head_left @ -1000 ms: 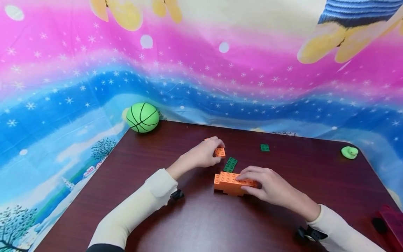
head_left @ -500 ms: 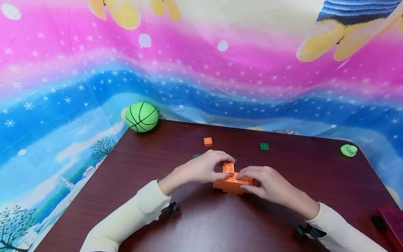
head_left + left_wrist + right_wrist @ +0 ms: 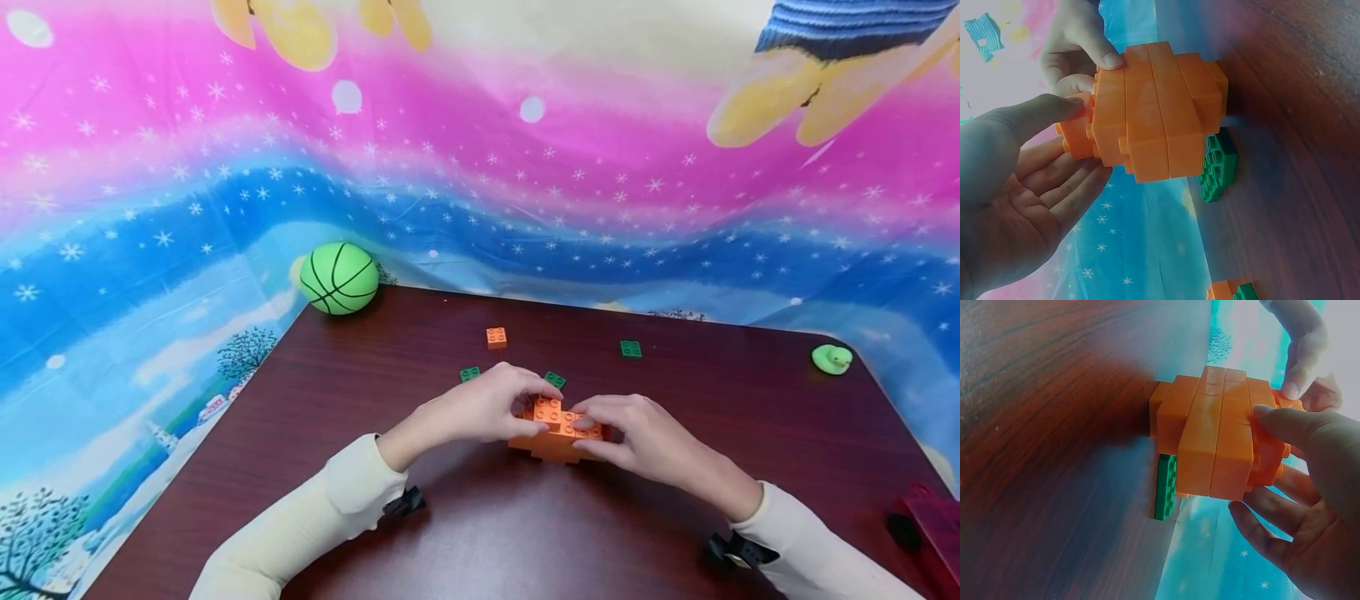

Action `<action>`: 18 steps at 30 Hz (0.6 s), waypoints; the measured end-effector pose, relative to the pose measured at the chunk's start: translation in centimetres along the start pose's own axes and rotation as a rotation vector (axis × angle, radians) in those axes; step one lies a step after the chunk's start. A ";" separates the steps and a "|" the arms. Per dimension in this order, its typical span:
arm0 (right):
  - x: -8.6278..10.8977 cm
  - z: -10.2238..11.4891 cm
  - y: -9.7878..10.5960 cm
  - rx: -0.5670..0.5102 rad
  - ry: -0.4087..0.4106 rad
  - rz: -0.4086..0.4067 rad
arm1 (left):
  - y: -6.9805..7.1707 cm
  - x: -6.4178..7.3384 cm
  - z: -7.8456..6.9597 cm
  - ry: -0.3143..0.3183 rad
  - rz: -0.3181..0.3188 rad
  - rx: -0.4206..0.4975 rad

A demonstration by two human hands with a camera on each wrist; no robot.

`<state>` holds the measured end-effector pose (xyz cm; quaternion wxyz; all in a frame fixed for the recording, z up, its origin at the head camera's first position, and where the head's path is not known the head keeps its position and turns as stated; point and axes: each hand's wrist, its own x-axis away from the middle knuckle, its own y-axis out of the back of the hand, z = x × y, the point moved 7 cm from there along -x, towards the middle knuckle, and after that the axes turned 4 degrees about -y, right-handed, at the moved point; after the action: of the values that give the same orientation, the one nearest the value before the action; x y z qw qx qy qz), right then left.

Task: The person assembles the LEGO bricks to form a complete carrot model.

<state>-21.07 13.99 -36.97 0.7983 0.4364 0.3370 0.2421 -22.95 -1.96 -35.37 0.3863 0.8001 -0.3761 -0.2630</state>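
Fingers and thumb of the left hand [image 3: 483,407] pinch a small orange brick [image 3: 548,412], their span narrowed to its width, while those of the right hand [image 3: 645,437] hold the right end of an orange stack [image 3: 555,448], thumb against the near face and fingers reaching over the top and far side. The stack stands upright on the dark wooden table [image 3: 420,333], ahead of the person, studs upward, its long axis running crosswise from left hand to right, roughly parallel with the table's far edge. Its profile widens in steps from a narrow foot to the longest layers, then steps in again at the top layer. The small orange brick is at that top layer, studs up too; whether it is pressed fully home cannot be told. Room is tightest on the far side: a green brick [image 3: 555,380] lies just behind the stack, contact between them hard to judge, and a second green brick [image 3: 469,374] lies just beyond the left hand. Nearer the far edge are a loose orange brick [image 3: 496,337] and, to its right, a third green brick [image 3: 631,348]. Toward the person, table top stretches between the forearms, giving the stack its widest room. A green ball [image 3: 339,279] sits at the back left corner, a green duck [image 3: 832,359] near the back right, both well apart from the stack.
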 end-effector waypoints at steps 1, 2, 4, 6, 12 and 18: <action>0.0 0.0 0.0 -0.003 -0.001 0.002 | 0.0 0.0 0.0 -0.003 0.001 -0.004; 0.0 0.0 0.0 -0.007 -0.003 0.005 | 0.0 0.0 0.0 -0.006 0.003 -0.007; 0.0 -0.1 -0.1 -0.014 -0.007 0.010 | 0.0 -0.1 -0.1 -0.016 0.007 -0.016; 0.1 -0.1 -0.1 -0.019 -0.011 0.014 | 0.0 -0.1 -0.3 -0.025 0.011 -0.023; 0.1 -0.3 -0.2 -0.024 -0.028 0.022 | -0.2 -0.3 -0.2 -0.030 0.018 -0.024; -0.1 -0.4 -0.2 -0.023 -0.031 0.027 | -0.1 -0.2 -0.3 -0.012 0.012 -0.028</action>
<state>-21.40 14.07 -37.25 0.8052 0.4353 0.3157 0.2499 -22.81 -1.64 -35.27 0.3968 0.7906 -0.3794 -0.2710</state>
